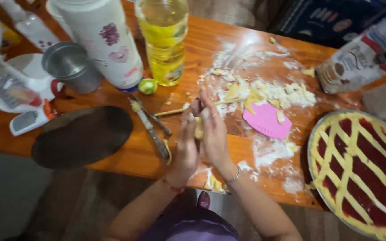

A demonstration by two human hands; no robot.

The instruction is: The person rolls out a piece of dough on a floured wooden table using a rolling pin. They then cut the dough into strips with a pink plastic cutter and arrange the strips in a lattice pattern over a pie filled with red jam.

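Pressing a dough lump (199, 129) between left hand (185, 145) and right hand (214, 134), beside the jam-filled tart pan (311, 147).

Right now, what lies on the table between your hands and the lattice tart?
In the head view, a pink scraper and spilled flour lie between the hands and the tart.

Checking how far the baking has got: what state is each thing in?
Left hand: pressed against dough piece.
Right hand: pressed against dough piece.
Dough piece: squeezed between palms.
Tart: lattice laid, looks unbaked.
Oil bottle: upright, partly full.
Dough scraps: scattered in flour.
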